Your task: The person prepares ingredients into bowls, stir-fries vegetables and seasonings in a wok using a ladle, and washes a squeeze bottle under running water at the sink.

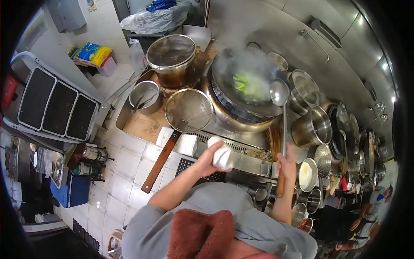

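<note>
A folded white cloth [223, 156] is in my left hand [208, 160], whose fingers are wrapped round it in front of my body. My right hand [288, 166] grips the long handle of a metal ladle [279, 93]. The ladle's bowl is at the right rim of a large wok [222, 88]. Green vegetables [248, 85] lie in the wok under rising steam, which blurs part of its inside. Left of the wok, a round mesh strainer [189, 111] with a wooden handle rests on the counter, beside more white cloths [186, 144].
A pot with a strainer on top [170, 71] and a small metal pot [145, 97] stand on the left. To the right are steel pots [311, 126], a perforated ladle [323, 160] and a bowl of pale contents [306, 175]. Another person [371, 216] is at the far right.
</note>
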A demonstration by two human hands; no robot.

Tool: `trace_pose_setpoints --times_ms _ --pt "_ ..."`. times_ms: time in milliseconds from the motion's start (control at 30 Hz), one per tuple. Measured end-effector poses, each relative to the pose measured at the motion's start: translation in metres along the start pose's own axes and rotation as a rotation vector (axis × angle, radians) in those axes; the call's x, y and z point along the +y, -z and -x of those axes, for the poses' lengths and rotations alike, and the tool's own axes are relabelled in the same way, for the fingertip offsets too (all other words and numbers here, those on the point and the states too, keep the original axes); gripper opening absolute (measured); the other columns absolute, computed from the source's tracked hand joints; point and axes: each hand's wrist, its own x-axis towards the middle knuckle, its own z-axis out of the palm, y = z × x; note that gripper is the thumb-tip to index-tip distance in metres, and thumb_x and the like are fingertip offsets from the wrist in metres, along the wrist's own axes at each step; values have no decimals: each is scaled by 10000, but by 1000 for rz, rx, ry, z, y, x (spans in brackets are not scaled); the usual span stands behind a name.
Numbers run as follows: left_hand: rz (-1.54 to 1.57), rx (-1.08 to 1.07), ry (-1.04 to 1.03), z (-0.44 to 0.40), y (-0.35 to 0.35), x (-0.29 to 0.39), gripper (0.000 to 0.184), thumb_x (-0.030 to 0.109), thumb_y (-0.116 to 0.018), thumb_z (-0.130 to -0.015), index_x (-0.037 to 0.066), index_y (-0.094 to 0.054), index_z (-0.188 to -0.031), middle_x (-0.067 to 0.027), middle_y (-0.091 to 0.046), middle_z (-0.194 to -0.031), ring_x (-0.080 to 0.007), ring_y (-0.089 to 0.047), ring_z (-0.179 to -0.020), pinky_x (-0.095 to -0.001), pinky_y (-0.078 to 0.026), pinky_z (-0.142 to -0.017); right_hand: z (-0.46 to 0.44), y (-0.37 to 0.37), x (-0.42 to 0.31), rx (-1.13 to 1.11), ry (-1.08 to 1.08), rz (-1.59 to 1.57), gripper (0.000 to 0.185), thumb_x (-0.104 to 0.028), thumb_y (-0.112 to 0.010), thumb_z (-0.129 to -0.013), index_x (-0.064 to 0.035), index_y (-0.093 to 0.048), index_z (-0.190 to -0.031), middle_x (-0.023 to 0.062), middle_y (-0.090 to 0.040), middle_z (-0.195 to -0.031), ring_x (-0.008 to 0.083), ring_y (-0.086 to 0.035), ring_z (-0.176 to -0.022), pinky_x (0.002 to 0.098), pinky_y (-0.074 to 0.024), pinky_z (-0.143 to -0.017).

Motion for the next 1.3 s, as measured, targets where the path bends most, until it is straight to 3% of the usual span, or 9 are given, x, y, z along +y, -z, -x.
trace_pose_setpoints --times_ms 233,500,667,767,867,967,1167,1267,1300 --pt "-179 115 25 -147 -71 77 416 552 -506 -880 215 -571 -1115 -10 -607 -1017 -230 -564 -943 -515 -449 -838 19 -58 73 198 211 221 723 -10 -531 -882 -158 -180 -1497 25 -534 -770 70 -410 -435 234 -364 -356" --pt "65 -29 87 -208 -29 100 290 298 -513 -870 56 -608 -997 -144 -629 -943 -321 -588 -900 -455 -509 -748 61 -40 42 -46 -79 76 728 -161 -562 -906 -199 -145 -1502 70 -567 -739 112 -457 -443 283 -432 -427" --pt "-108 21 -40 -216 -25 99 248 253 -465 -859 64 -610 -928 -105 -650 -854 -267 -624 -761 -376 -535 -617 23 -19 23 -384 161 274 856 -139 -591 -836 -86 -53 -1500 170 -590 -834 184 -569 -562 333 -498 -513" --pt "-161 80 -51 -174 -52 92 274 283 -455 -885 64 -606 -951 -103 -648 -857 -266 -623 -768 -362 -533 -615 -6 28 -39 -542 158 405 497 -109 -665 -781 -11 -435 -1210 105 -575 -792 164 -578 -599 327 -486 -510" --pt "-136 92 -78 -170 -50 88 305 316 -452 -902 57 -603 -961 -101 -644 -860 -263 -619 -783 -348 -531 -616 -19 36 -74 -615 139 584 473 -162 -678 -750 8 -460 -1134 133 -604 -772 223 -602 -647 360 -490 -579" --pt "-111 103 -92 -181 -52 92 311 320 -460 -904 51 -598 -976 -105 -636 -867 -262 -615 -788 -342 -523 -612 -33 29 -72 -545 154 916 487 -129 -669 -743 17 -435 -1143 185 -603 -820 281 -623 -736 416 -487 -637" --pt "-34 -32 -266 -130 -64 63 281 312 -527 -911 90 -580 -1074 -74 -637 -958 -230 -617 -838 -345 -516 -665 -34 -58 77 226 547 333 744 -162 -595 -870 -101 -169 -1476 307 -554 -1141 416 -587 -994 442 -468 -871" --pt "31 52 -240 -88 -39 42 313 361 -482 -926 120 -583 -1100 -86 -651 -974 -233 -634 -838 -358 -511 -567 18 -66 60 59 14 148 703 -179 -540 -920 -104 -125 -1484 317 -430 -1327 401 -509 -1170 404 -416 -977" --pt "-9 81 -233 -73 -23 32 311 362 -494 -921 127 -585 -1101 -83 -655 -977 -227 -638 -832 -366 -508 -550 26 -67 70 125 83 133 685 -196 -529 -930 -89 -134 -1480 313 -418 -1343 400 -493 -1190 393 -401 -997"
